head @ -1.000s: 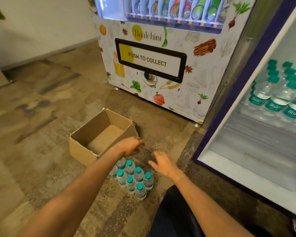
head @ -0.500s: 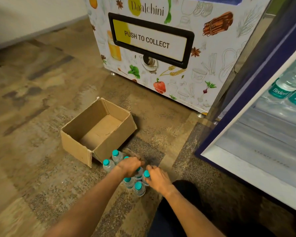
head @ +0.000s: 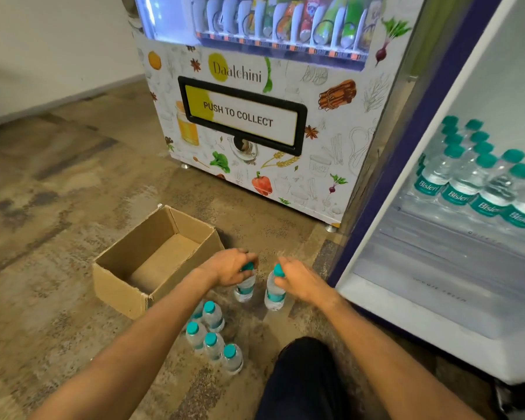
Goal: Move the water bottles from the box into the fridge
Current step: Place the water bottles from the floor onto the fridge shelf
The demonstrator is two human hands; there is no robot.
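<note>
My left hand (head: 229, 268) grips a small water bottle (head: 245, 288) by its teal cap, lifted off the floor. My right hand (head: 302, 281) grips a second bottle (head: 274, 294) the same way, just beside it. Several more teal-capped bottles (head: 212, 338) stand on the floor below my left forearm. The cardboard box (head: 152, 262) lies open and empty to the left. The open fridge (head: 437, 304) is on the right, with several bottles (head: 479, 183) standing in rows on its shelf.
A vending machine (head: 255, 116) marked "PUSH TO COLLECT" stands straight ahead behind the box. The fridge's dark blue frame (head: 385, 189) rises between it and the shelf. My dark-trousered knee (head: 303, 377) is at the bottom centre. Patterned floor spreads left.
Both hands came down onto the cluster of bottles, each closed on a cap, and now they hold one bottle apiece, raised above the floor and shifted toward the fridge.
</note>
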